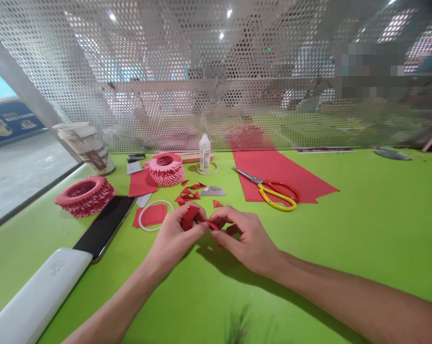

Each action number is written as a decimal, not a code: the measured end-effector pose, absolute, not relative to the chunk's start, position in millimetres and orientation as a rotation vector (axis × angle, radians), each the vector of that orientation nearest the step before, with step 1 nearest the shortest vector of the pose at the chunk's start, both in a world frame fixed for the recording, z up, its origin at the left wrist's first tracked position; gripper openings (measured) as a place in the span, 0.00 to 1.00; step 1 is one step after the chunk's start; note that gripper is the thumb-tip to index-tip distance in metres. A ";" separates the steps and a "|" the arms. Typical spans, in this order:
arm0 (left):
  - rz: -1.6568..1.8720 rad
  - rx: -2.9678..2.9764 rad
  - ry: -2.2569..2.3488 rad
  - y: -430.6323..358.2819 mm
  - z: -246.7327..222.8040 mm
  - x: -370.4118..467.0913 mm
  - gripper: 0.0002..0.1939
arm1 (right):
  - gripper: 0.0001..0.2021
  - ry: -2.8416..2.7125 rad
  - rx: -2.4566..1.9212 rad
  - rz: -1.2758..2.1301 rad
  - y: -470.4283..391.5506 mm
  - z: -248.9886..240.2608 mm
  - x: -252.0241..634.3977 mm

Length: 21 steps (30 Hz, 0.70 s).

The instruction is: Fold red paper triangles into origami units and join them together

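My left hand (182, 229) is closed around a strip of interlocked red folded-paper pieces (189, 218), its jagged edge showing above the thumb. Between the fingertips of my right hand (246, 239) is a small folded red paper piece (213, 225), close against the left fingertips. Whether it is joined to the strip I cannot tell. Just beyond my hands lie several loose folded red triangles (187, 195), with a single red triangle (217, 204) nearer my right hand. A grey half-round piece (213, 191) rests beside them.
Scissors (269, 187) lie on red paper (290, 174). A glue bottle (205, 154) stands behind. Paper rings, one pink (166, 176) and one red (85, 203), a white hoop (140, 223), a phone (106, 224), a white case (40, 296) and a cup (89, 150) are leftward. Perforated metal screen (187, 100) backs the green table.
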<state>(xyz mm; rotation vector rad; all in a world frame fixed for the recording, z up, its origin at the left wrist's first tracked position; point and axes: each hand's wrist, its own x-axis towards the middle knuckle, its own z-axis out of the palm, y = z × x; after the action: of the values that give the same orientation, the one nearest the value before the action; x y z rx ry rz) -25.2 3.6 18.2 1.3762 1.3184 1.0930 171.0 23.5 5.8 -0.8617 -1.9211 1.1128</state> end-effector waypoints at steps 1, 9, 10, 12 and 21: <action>1.091 1.386 1.324 3.7 17.9 -25.1 0.07 | 0.06 -1.928 -0.863 1.102 23.8 5.6 170.9; 1.078 1.338 1.322 4.4 17.4 -24.3 0.08 | 0.09 -1.856 -0.848 1.231 26.8 1.5 171.2; 1.079 1.328 1.300 4.4 17.6 -24.8 0.09 | 0.09 -1.823 -0.832 1.288 27.4 0.9 171.1; 1.087 1.324 1.248 4.3 18.2 -26.0 0.09 | 0.10 -1.736 -0.800 1.405 29.1 -0.4 170.9; 1.126 1.316 1.208 4.4 19.1 -25.7 0.07 | 0.11 -1.634 -0.723 1.524 32.9 -3.8 170.3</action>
<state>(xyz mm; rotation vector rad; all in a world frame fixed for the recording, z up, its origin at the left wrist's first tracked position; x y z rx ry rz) -25.7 4.4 19.1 1.3159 1.2077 1.1258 170.3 32.9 -3.8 -0.7232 -1.6339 1.5240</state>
